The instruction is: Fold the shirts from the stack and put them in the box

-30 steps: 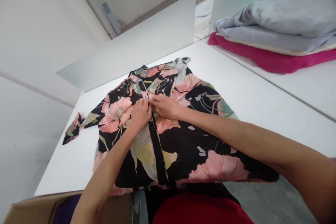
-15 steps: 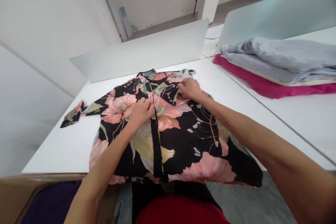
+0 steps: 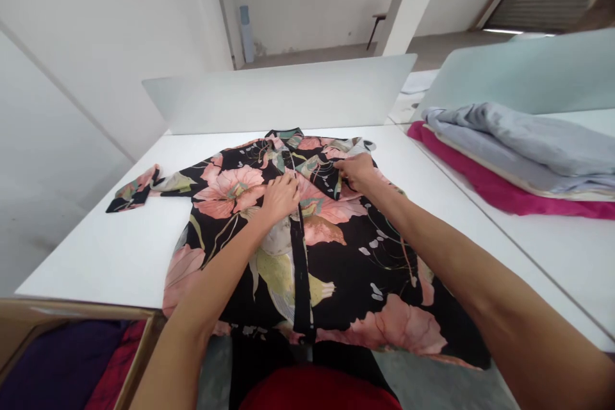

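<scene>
A black shirt (image 3: 355,275) with large pink flowers is spread front up on a white table, its collar towards the far edge. My left hand (image 3: 282,197) rests on the shirt's front near the button placket, fingers laid over the cloth. With bent fingers my right hand (image 3: 358,170) pinches the cuff end of one sleeve (image 3: 319,174), which is folded across the chest. The other sleeve (image 3: 139,189) reaches out to the left, its cuff end bent. The shirt's bottom hem hangs at the near table edge.
A stack of folded grey and magenta cloth (image 3: 523,147) lies on the right. Low frosted panels (image 3: 283,96) line the table's far edge. A cardboard box (image 3: 154,333) holding purple and red cloth stands at the near left. A wall (image 3: 57,77) rises on the left.
The camera view has tilted up and shifted slightly, showing more of the room and box. My left hand's fingers lie flatter on the placket. My right hand stays at the sleeve's cuff.
</scene>
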`<state>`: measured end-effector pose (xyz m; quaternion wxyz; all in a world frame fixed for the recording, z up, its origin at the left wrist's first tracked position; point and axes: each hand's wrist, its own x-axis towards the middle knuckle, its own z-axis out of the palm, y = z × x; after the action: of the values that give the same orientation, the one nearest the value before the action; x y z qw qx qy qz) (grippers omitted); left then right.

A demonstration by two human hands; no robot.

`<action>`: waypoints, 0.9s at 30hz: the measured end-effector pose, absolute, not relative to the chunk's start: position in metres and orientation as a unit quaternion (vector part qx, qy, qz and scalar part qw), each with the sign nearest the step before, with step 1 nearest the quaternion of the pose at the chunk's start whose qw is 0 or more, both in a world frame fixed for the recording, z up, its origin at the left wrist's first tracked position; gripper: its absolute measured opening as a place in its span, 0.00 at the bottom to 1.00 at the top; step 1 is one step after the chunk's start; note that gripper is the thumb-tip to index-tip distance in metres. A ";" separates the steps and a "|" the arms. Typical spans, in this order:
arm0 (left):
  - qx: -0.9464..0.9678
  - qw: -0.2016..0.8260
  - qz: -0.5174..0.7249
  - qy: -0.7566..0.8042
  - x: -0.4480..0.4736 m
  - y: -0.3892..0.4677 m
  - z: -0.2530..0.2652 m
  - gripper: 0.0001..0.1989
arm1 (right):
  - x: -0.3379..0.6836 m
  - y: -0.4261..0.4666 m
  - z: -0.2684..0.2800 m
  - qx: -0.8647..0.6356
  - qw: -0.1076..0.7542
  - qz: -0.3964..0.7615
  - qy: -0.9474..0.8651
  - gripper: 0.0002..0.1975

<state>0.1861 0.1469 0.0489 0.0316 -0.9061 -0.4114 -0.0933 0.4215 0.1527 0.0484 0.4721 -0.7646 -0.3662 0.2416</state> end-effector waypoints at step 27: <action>-0.544 -0.667 -0.367 -0.352 0.158 0.187 0.063 0.26 | 0.325 0.108 0.036 -0.380 0.237 -0.062 -0.892 0.15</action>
<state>0.1580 0.1873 0.0630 -0.6670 -0.5444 -0.3525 -0.3667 0.3254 0.1076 0.0364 0.2371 -0.3804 -0.8918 -0.0616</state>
